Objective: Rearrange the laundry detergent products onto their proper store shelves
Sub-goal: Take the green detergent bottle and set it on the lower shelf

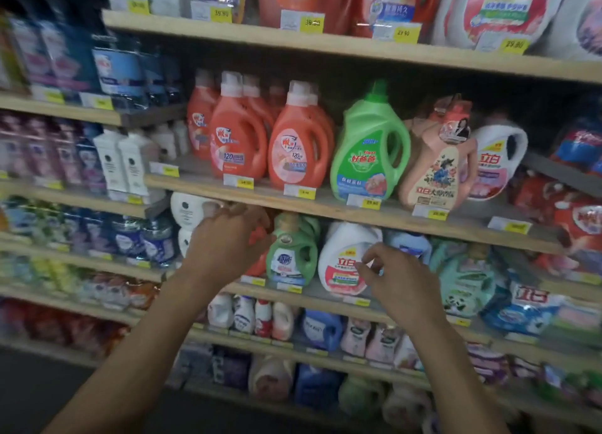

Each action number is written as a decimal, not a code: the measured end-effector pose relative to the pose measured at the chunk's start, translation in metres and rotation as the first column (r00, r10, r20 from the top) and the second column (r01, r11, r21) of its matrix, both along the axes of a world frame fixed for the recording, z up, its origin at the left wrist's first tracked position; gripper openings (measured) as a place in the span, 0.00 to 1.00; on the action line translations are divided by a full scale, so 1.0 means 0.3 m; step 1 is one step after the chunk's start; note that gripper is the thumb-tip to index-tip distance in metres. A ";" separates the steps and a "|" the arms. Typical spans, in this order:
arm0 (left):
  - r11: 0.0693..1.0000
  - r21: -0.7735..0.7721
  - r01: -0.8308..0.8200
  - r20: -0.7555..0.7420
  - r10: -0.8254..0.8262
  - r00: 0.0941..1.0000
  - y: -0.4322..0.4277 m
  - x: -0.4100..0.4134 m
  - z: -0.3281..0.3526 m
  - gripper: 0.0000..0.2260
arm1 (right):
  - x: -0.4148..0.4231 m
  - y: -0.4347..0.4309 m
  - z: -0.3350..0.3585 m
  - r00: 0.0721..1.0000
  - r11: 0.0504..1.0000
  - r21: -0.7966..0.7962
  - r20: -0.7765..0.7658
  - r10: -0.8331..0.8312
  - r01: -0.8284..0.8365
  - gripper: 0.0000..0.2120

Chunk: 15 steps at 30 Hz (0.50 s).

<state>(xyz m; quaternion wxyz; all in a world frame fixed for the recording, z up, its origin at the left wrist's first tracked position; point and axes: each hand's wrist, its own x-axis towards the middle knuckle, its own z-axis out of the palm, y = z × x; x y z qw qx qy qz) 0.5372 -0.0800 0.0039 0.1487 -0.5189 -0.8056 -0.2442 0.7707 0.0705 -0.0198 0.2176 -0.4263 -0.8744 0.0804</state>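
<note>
Under the front edge of the middle shelf [325,205], left hand [228,238] fingers [257,235] curl around an orange-red bottle [257,261], mostly hidden. Right hand [400,280] fingers half-open, empty, before the white jug [342,257]. Likely heavy, slick plastic — grab the handle. Two hands; one green bottle [293,254] between.

Detergent jugs [239,140] stood in rows on the middle shelf [329,205], with price tags [363,201] along its front edge. On the shelf below, the left hand [228,238] lay left of a handled bottle [291,254]; the right hand [395,279] was before a jug [342,257].
</note>
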 end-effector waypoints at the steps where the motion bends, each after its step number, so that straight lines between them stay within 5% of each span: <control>1: 1.000 -0.013 -0.008 -0.010 0.008 1.000 -0.020 0.014 -0.004 0.14 | 0.009 -0.011 -0.015 1.000 1.000 0.005 -0.018 0.004 -0.004 0.08; 5: 0.999 0.022 0.027 0.115 -0.029 0.993 -0.118 0.025 -0.031 0.11 | 0.034 -0.048 -0.078 0.964 0.975 -0.211 -0.266 0.004 -0.062 0.05; 9: 0.992 0.125 -0.003 0.323 -0.038 0.946 -0.250 -0.041 -0.074 0.07 | 0.033 -0.114 -0.158 0.831 0.908 -0.390 -0.549 -0.094 -0.155 0.06; 15: 0.998 0.036 0.044 0.324 -0.053 0.945 -0.330 -0.179 -0.113 0.06 | -0.066 -0.175 -0.176 0.848 0.920 -0.386 -0.509 -0.147 -0.072 0.08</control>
